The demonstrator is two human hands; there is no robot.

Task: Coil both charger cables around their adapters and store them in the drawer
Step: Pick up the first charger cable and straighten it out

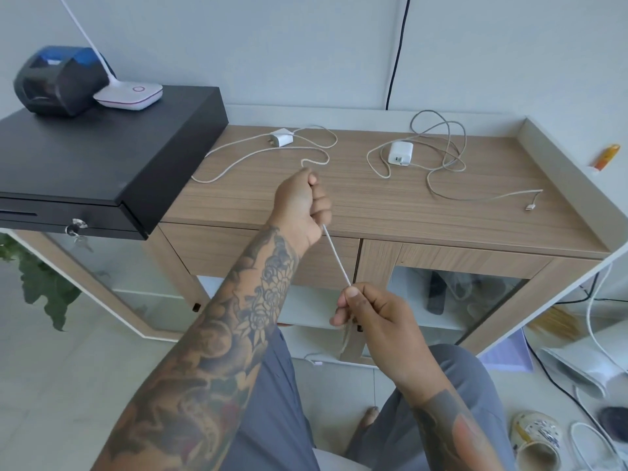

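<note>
A thin white cable (336,255) is being held taut between both hands: the left hand (300,207) is being kept curled into a fist around it over the front edge of the wooden cabinet top (390,205), while the right hand (372,316) is pinching it lower down between thumb and fingertips, with the loose end being left to hang below. The stretched span is running diagonally, up and away from the right hand toward the left. Beyond the left fist the cable is trailing in slack loops across the wood grain to its small, blocky white adapter (282,137), which is lying farther back and nearest the left hand. The second adapter (400,153), glossy and squarish, is sitting well to the right amid its own tangled greyish cable (441,154), untouched.
</note>
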